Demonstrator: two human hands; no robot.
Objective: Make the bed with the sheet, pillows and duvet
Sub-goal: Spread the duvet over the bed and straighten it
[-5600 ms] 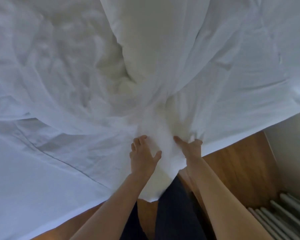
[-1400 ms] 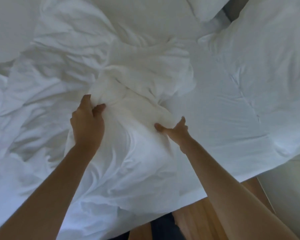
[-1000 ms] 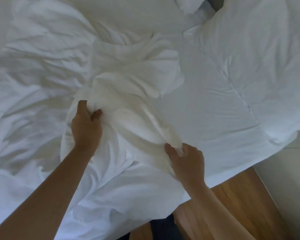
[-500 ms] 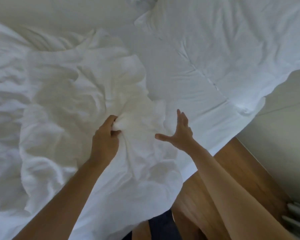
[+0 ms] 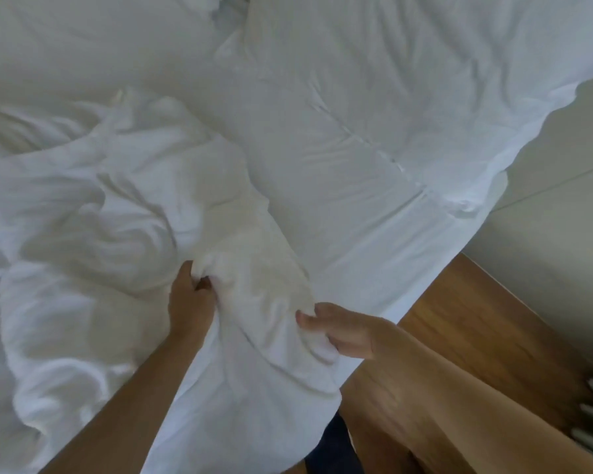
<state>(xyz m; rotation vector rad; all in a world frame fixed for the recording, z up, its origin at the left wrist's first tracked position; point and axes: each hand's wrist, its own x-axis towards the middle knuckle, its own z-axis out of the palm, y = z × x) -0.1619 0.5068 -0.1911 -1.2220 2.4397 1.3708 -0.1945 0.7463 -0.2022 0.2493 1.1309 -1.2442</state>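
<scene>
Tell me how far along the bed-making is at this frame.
Done: a fitted sheet looks stretched fairly smooth over the mattress on the right. In hand: the left hand and the right hand both grip a bunched fold of the duvet, which lies crumpled over the left of the bed. Left: spreading the duvet flat and placing pillows; none sits clearly arranged, though white bedding shows at the top edge.

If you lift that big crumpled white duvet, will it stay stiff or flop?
The crumpled white duvet will probably flop: it bunches into soft folds where the left hand and right hand grip it. It looks puffy, so likely light for its bulk, and it should sag between the hands.
</scene>
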